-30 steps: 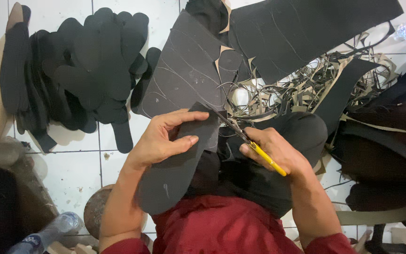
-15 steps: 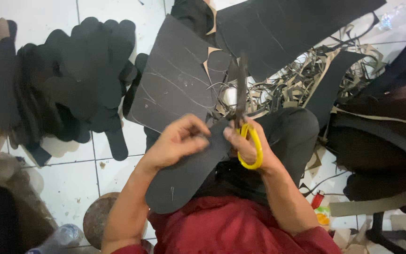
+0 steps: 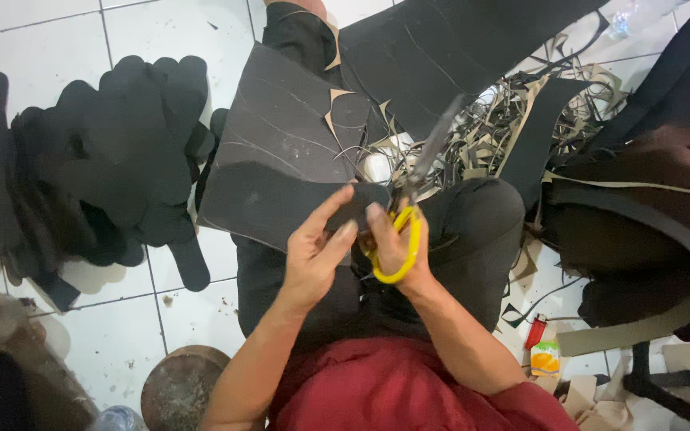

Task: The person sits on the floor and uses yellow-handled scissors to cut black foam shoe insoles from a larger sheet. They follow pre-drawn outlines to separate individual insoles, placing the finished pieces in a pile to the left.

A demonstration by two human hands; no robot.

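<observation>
My left hand [image 3: 317, 251] pinches a black sole-shaped foam piece [image 3: 281, 203] by its near end, thumb and fingers closed on it. My right hand [image 3: 393, 243] grips scissors with yellow handles [image 3: 405, 239]; their grey blades [image 3: 433, 152] point up and away, blurred, beside the piece's right edge. The piece lies across my lap, over dark trousers. Whether the blades are apart is too blurred to tell.
A heap of cut black sole shapes [image 3: 113, 160] lies on the white tiled floor [image 3: 41, 48] at left. Large black sheets [image 3: 457, 48] and a tangle of offcut strips [image 3: 513, 128] sit ahead. Dark bags [image 3: 648, 223] at right; a red lighter [image 3: 534, 331] and a small packet near my right knee.
The scissors swung from lying low in my right hand to blades pointing upward. My left hand turned the black piece and now grips it at its end, close to the right hand.
</observation>
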